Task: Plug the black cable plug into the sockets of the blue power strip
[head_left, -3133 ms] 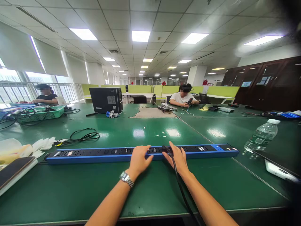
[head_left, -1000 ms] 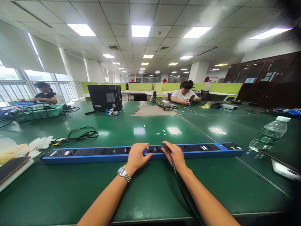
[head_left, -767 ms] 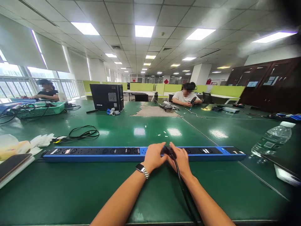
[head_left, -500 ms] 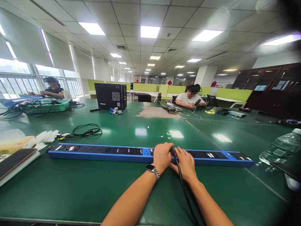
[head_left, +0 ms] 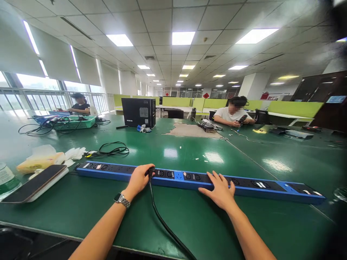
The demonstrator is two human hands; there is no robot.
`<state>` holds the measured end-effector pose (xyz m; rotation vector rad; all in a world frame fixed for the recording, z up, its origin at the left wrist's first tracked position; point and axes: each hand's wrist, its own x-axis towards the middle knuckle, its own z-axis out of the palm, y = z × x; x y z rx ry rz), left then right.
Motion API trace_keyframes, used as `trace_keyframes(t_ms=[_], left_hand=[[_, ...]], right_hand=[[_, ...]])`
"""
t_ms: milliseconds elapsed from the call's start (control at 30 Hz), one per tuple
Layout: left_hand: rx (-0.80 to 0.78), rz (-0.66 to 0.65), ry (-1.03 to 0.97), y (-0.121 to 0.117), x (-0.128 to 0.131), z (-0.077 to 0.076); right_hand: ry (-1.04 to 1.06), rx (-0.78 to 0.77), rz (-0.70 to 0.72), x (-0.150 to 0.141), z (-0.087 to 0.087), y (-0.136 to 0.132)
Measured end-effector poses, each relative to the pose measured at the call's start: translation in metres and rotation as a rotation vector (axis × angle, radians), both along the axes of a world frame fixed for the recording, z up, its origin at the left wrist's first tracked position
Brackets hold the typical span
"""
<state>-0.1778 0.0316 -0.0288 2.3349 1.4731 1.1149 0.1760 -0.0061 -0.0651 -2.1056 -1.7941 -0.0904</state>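
A long blue power strip (head_left: 260,185) with black sockets lies across the green table (head_left: 81,206) in front of me. My left hand (head_left: 138,178), with a watch on its wrist, is closed on a black plug (head_left: 150,170) that sits at a socket left of the strip's middle. The plug's black cable (head_left: 165,225) runs back toward me over the table edge. My right hand (head_left: 220,187) lies open with fingers spread flat on the strip, right of the middle.
A phone on a white pad (head_left: 34,183) and tissues (head_left: 73,153) lie at left, near a coiled black cable (head_left: 110,150). Further back stand a black computer case (head_left: 138,112) and a green basket (head_left: 73,122). Two seated people (head_left: 233,113) work at the far side.
The plug has passed from my right hand to my left and moved left along the strip to another socket. My right hand let go and now lies flat on the strip.
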Motion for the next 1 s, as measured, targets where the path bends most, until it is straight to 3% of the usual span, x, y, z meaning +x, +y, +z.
trace_keyframes(t_ms=[167, 300, 433, 533, 700, 833, 900, 1000], left_hand=[[-0.037, -0.047, 0.082, 0.0, 0.001, 0.001], [-0.018, 0.053, 0.209, -0.007, 0.002, -0.004], [-0.024, 0.144, 0.27, -0.009, 0.004, -0.008], [-0.022, 0.152, 0.268, -0.008, 0.006, -0.007], [-0.031, 0.145, 0.263, -0.01, 0.008, -0.001], [-0.027, 0.151, 0.271, -0.011, 0.008, -0.001], [-0.028, 0.151, 0.275, -0.009, 0.007, -0.002], [-0.034, 0.137, 0.275, -0.007, 0.005, -0.005]], right_hand=[[0.18, 0.074, 0.27, -0.065, 0.027, 0.004], [0.236, 0.141, 0.514, -0.146, 0.051, 0.012], [0.196, 0.155, 0.513, -0.203, 0.059, 0.019], [0.202, 0.2, 0.496, -0.213, 0.052, 0.02], [0.218, 0.282, 0.484, -0.205, 0.033, 0.019], [0.24, 0.359, 0.534, -0.207, 0.022, 0.023], [0.252, 0.397, 0.555, -0.21, 0.025, 0.027], [0.25, 0.506, 0.538, -0.205, 0.042, 0.034]])
